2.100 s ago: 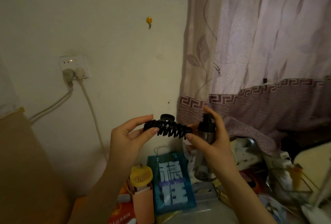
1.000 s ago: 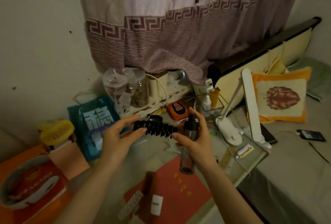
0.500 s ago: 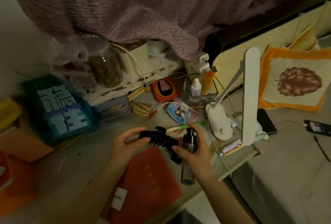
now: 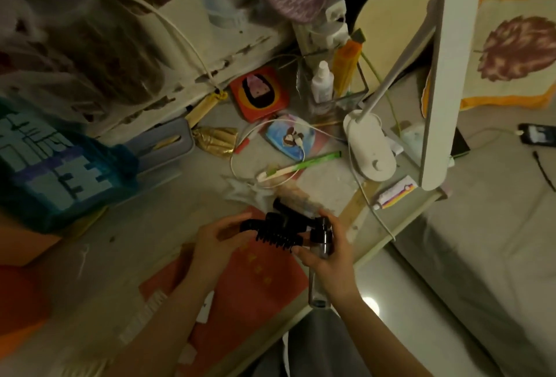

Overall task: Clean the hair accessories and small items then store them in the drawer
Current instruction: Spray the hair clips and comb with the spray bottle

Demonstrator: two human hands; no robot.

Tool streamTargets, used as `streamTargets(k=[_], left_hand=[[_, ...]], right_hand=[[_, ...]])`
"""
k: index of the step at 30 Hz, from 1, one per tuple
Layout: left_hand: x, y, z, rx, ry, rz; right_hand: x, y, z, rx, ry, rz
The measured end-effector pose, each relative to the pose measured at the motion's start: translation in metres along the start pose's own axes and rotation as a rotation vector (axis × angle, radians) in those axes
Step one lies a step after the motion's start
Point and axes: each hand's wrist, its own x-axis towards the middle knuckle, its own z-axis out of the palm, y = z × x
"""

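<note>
Hands near table (image 4: 168, 223) front edge: L hand (image 4: 215, 238) pinches claw clip (image 4: 278, 230), R hand (image 4: 328, 259) grips spray bottle (image 4: 320, 268).

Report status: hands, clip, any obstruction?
Left hand pinches black claw clip. Right hand grips spray bottle, touching clip. No drawer visible.

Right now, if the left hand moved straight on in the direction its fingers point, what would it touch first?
The left hand points right, along the black hair claw it holds. Straight on, the claw, then the fingers, would probably first meet the spray bottle in the right hand. Depth is unclear.
</note>
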Motion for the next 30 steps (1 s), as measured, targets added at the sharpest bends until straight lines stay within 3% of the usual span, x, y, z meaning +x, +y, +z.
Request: streamTargets(k=[9,24,30], left_hand=[[0.029,-0.051,-0.007,0.113,-0.157,-0.076],[0.047,-0.068,-0.007,0.141,-0.178,0.09],[0.049,-0.079,-0.014,0.147,-0.211,0.073]], right_hand=[[-0.015,0.047,0.018,-0.018,0.12,0.141],[-0.01,0.067,0.033,0.003,0.195,0.202],[-0.014,0.069,0.035,-0.035,0.18,0.195]])
